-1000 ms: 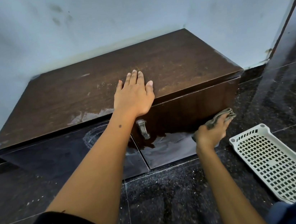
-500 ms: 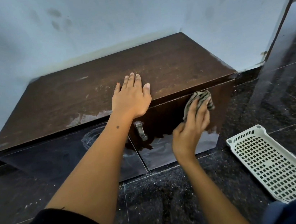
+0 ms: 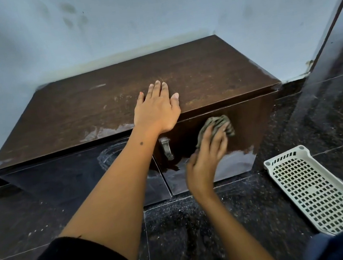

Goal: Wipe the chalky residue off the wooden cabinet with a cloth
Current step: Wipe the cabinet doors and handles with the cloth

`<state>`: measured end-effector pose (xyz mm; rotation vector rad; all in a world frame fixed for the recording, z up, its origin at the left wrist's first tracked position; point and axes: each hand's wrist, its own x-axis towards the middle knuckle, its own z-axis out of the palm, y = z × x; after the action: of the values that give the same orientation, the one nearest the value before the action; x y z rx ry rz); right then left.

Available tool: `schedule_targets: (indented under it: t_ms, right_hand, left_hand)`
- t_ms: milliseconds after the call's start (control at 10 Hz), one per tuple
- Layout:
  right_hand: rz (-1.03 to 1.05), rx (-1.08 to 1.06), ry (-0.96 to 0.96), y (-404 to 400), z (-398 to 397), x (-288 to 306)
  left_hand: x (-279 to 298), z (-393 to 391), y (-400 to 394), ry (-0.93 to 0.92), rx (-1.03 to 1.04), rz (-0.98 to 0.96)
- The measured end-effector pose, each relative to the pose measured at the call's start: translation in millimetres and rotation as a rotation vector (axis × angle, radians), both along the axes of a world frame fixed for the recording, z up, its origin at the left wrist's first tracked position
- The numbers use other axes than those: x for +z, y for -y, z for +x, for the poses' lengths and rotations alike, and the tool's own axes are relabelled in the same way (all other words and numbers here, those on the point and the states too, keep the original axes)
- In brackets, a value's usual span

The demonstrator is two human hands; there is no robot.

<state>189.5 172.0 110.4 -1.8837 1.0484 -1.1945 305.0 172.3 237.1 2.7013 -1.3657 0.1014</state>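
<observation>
Two hands — left hand [image 3: 157, 112] flat on cabinet [image 3: 89, 110], right hand [image 3: 208, 157] pressing cloth [image 3: 220, 123].

hidden: left door of dark wooden cabinet [image 3: 68, 178] partly behind left forearm | cut off: white perforated plastic tray [image 3: 311, 190] at 4 o'clock | blurred: crumpled striped cloth [image 3: 217, 123]
</observation>
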Motion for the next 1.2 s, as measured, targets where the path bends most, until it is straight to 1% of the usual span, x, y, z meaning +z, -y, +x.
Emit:
schedule_targets:
  t_ms: [100, 200, 300, 400, 500, 600, 700, 800, 900, 1000, 1100, 1200]
  right_hand:
    - [-0.004, 0.143, -0.038, 3, -5, -16]
    - [0.101, 0.055, 0.038, 33, -17, -17]
    - [0.28, -0.171, 0.16, 62, -25, -11]
    - [0.387, -0.218, 0.242, 57, -16, 0]
    - [0.37, -0.105, 0.273, 12, 8, 11]
    - [0.322, -0.078, 0.309, -7, 19, 5]
    - [0.452, -0.216, 0.312, 27, 12, -11]
    - [0.738, -0.31, 0.378, 68, -6, -35]
    - [0.883, -0.291, 0.55, 80, -16, -44]
    - [0.748, -0.294, 0.43, 47, 2, -22]
    - [0.615, -0.253, 0.385, 14, 22, -8]
    - [0.689, -0.262, 0.388, 17, 19, -18]
  left_hand:
    - [0, 0, -1, -0.007, -0.003, -0.006]
    - [0, 0, -1, -0.01, -0.007, -0.006]
    - [0, 0, 0, 0.002, -0.007, -0.002]
    - [0, 0, 1, 0.007, -0.008, -0.012]
    - [-1, -1, 1, 0.01, -0.002, -0.007]
    - [-1, 0, 0, 0.0, -0.012, 0.0]
    - [0, 0, 0, 0.004, -0.014, -0.005]
    - [0, 0, 0, 0.011, -0.009, -0.012]
    - [0, -1, 1, 0.013, -0.01, -0.009]
    - [0, -1, 1, 0.011, -0.008, -0.015]
    - [1, -1, 0, 0.003, -0.003, -0.009]
    - [1, -2, 0, -0.001, -0.003, -0.001]
